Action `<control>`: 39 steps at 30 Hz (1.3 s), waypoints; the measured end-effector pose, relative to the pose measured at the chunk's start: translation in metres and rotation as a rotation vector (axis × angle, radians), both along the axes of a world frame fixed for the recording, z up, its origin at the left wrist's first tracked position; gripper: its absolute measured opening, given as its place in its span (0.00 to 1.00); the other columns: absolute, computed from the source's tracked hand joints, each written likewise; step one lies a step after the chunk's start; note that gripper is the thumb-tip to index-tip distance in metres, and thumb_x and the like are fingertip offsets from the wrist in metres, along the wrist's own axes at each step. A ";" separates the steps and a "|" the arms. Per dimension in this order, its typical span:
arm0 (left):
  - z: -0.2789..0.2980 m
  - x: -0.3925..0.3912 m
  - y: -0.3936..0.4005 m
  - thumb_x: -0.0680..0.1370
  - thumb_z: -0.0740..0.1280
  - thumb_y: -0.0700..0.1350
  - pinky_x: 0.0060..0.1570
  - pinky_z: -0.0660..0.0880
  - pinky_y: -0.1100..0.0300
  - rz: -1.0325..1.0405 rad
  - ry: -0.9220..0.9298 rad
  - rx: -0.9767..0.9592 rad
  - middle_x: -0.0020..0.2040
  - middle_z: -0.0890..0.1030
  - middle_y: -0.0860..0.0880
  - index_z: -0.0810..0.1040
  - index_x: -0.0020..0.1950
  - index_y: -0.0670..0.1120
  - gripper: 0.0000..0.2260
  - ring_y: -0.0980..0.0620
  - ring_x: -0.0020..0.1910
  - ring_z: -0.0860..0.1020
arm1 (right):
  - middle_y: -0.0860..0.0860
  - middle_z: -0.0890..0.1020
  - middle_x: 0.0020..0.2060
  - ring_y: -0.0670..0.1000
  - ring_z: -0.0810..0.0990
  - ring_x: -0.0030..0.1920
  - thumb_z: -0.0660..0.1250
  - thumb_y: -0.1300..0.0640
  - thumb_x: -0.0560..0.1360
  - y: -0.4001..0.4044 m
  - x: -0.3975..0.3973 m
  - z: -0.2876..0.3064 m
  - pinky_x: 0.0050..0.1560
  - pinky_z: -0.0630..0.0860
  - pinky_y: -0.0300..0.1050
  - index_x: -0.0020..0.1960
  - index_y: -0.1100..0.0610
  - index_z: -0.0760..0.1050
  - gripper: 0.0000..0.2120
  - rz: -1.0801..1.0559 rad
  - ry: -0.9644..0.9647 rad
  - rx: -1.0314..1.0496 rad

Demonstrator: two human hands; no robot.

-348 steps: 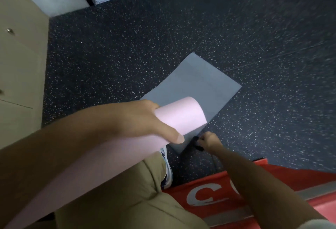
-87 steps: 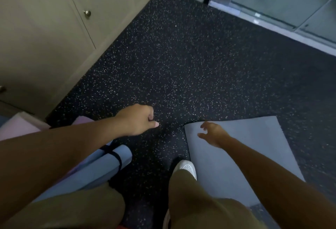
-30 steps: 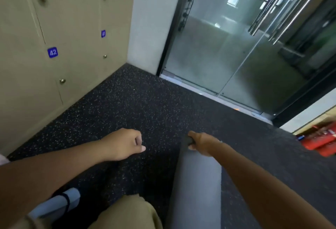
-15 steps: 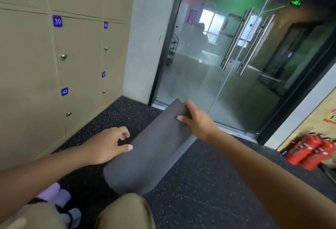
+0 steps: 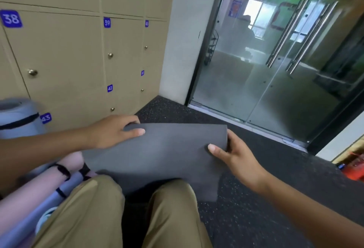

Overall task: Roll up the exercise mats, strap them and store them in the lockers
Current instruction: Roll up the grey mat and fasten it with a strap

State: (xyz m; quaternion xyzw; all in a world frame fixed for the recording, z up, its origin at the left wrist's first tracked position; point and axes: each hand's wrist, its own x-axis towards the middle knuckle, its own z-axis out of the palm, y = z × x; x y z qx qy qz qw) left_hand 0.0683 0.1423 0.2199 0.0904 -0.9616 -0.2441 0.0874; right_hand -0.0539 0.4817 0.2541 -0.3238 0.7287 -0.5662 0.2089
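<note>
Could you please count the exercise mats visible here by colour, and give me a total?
Dark grey mat, unrolled: 1
Pink rolled mat: 1
Pale blue rolled mats: 2
Total: 4

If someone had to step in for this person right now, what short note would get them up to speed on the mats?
Left hand: grips the grey mat's far left corner.
Right hand: pinches its far right corner.
The grey mat is lifted, unrolled, hanging in front of the knees.
Done: pink and lilac rolled mats lie strapped at lower left; a pale blue roll with a black strap shows by locker 43.
Left: roll and strap the grey mat, then store the mats. The lockers in view are closed.
</note>
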 end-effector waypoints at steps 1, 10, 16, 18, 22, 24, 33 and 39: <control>-0.004 0.004 0.002 0.78 0.56 0.72 0.41 0.67 0.63 -0.006 0.022 0.030 0.39 0.78 0.60 0.74 0.44 0.52 0.24 0.61 0.38 0.74 | 0.49 0.84 0.59 0.50 0.83 0.59 0.70 0.61 0.79 0.005 0.005 -0.004 0.54 0.81 0.43 0.66 0.55 0.74 0.16 0.009 0.000 0.011; -0.001 0.033 0.040 0.78 0.59 0.65 0.42 0.68 0.56 -0.093 0.196 0.109 0.37 0.75 0.49 0.75 0.42 0.49 0.20 0.52 0.37 0.72 | 0.41 0.80 0.51 0.44 0.77 0.50 0.67 0.43 0.79 0.010 0.018 0.017 0.49 0.75 0.40 0.62 0.47 0.75 0.14 -0.144 0.958 0.410; 0.008 0.068 0.088 0.82 0.66 0.54 0.39 0.65 0.65 -0.111 0.211 0.016 0.36 0.75 0.54 0.74 0.39 0.54 0.12 0.57 0.38 0.73 | 0.45 0.80 0.47 0.49 0.78 0.47 0.58 0.48 0.83 -0.002 0.055 0.002 0.44 0.77 0.49 0.54 0.51 0.78 0.11 0.077 1.074 0.423; 0.005 0.085 0.095 0.82 0.65 0.57 0.41 0.68 0.62 -0.096 0.191 0.040 0.38 0.77 0.51 0.76 0.40 0.53 0.14 0.53 0.39 0.75 | 0.44 0.80 0.47 0.46 0.78 0.47 0.60 0.52 0.83 0.001 0.066 -0.008 0.46 0.76 0.48 0.53 0.51 0.78 0.08 0.106 0.984 0.364; -0.013 0.123 0.102 0.80 0.60 0.61 0.48 0.70 0.50 -0.076 0.142 0.120 0.38 0.77 0.51 0.77 0.41 0.53 0.16 0.51 0.42 0.77 | 0.42 0.80 0.44 0.45 0.79 0.46 0.65 0.54 0.82 0.013 0.090 -0.027 0.45 0.75 0.43 0.51 0.51 0.79 0.05 0.131 0.759 0.294; -0.026 0.142 0.107 0.79 0.61 0.62 0.50 0.70 0.51 -0.053 0.121 0.127 0.39 0.79 0.52 0.79 0.41 0.53 0.16 0.52 0.43 0.77 | 0.43 0.81 0.42 0.46 0.80 0.44 0.65 0.52 0.81 0.020 0.104 -0.039 0.44 0.75 0.43 0.50 0.51 0.80 0.06 0.147 0.712 0.290; -0.068 0.179 0.126 0.74 0.62 0.64 0.46 0.70 0.55 0.030 0.029 0.241 0.40 0.77 0.54 0.79 0.38 0.52 0.17 0.53 0.42 0.77 | 0.42 0.79 0.44 0.41 0.77 0.45 0.61 0.45 0.81 0.041 0.135 -0.091 0.49 0.68 0.27 0.50 0.52 0.81 0.14 0.209 0.652 0.338; -0.059 0.196 0.133 0.75 0.65 0.62 0.45 0.70 0.56 0.054 -0.006 0.265 0.40 0.78 0.54 0.78 0.39 0.53 0.14 0.54 0.42 0.78 | 0.40 0.79 0.43 0.40 0.78 0.46 0.63 0.46 0.81 0.046 0.141 -0.081 0.49 0.69 0.28 0.48 0.51 0.82 0.12 0.217 0.674 0.274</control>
